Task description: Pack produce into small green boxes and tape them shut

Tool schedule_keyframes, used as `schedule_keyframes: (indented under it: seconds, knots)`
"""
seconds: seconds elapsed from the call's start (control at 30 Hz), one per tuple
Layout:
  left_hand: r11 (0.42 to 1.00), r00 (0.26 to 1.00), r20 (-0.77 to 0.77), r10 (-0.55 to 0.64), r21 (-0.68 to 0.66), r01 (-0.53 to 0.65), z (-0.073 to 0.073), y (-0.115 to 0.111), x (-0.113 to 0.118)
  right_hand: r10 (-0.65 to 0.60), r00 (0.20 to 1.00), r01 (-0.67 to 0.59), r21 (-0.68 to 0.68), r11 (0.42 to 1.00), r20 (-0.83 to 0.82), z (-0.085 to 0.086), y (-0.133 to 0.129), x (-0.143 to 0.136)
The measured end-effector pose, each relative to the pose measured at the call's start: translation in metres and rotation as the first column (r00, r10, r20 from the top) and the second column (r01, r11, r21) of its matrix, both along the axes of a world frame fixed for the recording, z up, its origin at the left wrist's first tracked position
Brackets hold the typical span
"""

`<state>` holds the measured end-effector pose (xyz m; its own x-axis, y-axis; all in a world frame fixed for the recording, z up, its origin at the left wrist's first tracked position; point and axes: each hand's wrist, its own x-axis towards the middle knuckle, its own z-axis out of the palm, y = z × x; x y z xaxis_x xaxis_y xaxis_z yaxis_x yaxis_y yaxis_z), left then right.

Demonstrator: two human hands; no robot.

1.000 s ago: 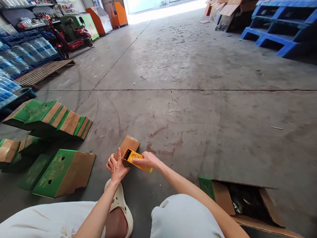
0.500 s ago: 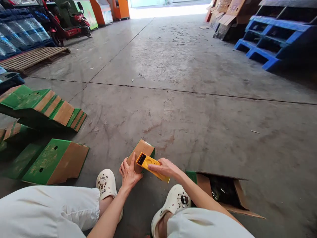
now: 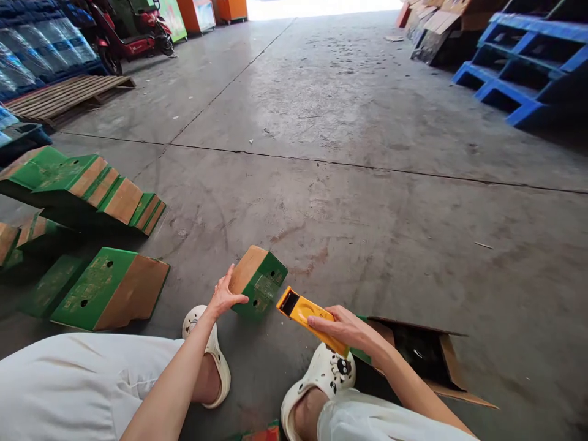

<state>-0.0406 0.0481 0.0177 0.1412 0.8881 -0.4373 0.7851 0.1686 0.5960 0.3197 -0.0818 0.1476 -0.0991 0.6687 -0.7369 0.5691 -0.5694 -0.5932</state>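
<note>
A green and brown cardboard box (image 3: 260, 278) stands on the floor in front of my feet, its green side with two dark holes facing me. My left hand (image 3: 224, 296) is against its left end, thumb and fingers spread over the near corner. To the right of the box my right hand (image 3: 342, 324) is wrapped round a yellow handheld tool (image 3: 312, 315), whose dark end points up and left. The tool and the box are apart.
An open box (image 3: 452, 361) with dark contents lies at the right. Green and brown boxes (image 3: 110, 288) lie on the left, a wooden pallet (image 3: 68, 95) beyond. Blue pallets (image 3: 528, 55) stand at the back right. My white shoes (image 3: 321, 370) flank the floor near the box.
The box has been turned so its green side shows. My right hand has drawn the yellow tool away to the right, and my left hand has shifted left along the box.
</note>
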Motion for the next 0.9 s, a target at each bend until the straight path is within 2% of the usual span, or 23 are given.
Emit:
schedule_keyframes:
  seconds: [0.07,0.2,0.33,0.5,0.67,0.9]
  knots:
    - [1.000,1.000,0.026,-0.017,-0.010,0.018,-0.003,0.005,-0.005,0.033,0.999,-0.033,0.015,0.999,-0.013,-0.010,0.008,-0.006]
    - [0.999,0.998,0.052,-0.032,-0.020,0.033,-0.010,0.010,-0.009,0.048,0.994,-0.051,0.039,0.998,0.094,-0.028,0.024,-0.020]
    - [0.999,0.998,0.048,-0.044,-0.030,0.046,-0.013,0.012,-0.011,0.065,0.990,-0.067,0.009,0.998,0.129,-0.039,0.037,-0.033]
    - [0.993,0.993,-0.027,-0.115,-0.035,0.114,-0.005,0.009,-0.003,0.121,0.967,-0.117,-0.029,0.993,0.226,-0.043,0.057,-0.046]
    - [0.992,0.977,-0.168,-0.128,-0.037,0.123,0.003,-0.006,0.016,0.129,0.937,-0.124,-0.036,0.992,0.325,-0.043,0.065,-0.054]
    - [0.988,0.960,-0.235,-0.152,-0.017,0.152,0.007,-0.021,0.033,-0.023,0.977,0.045,-0.098,0.994,0.211,-0.046,0.072,-0.063]
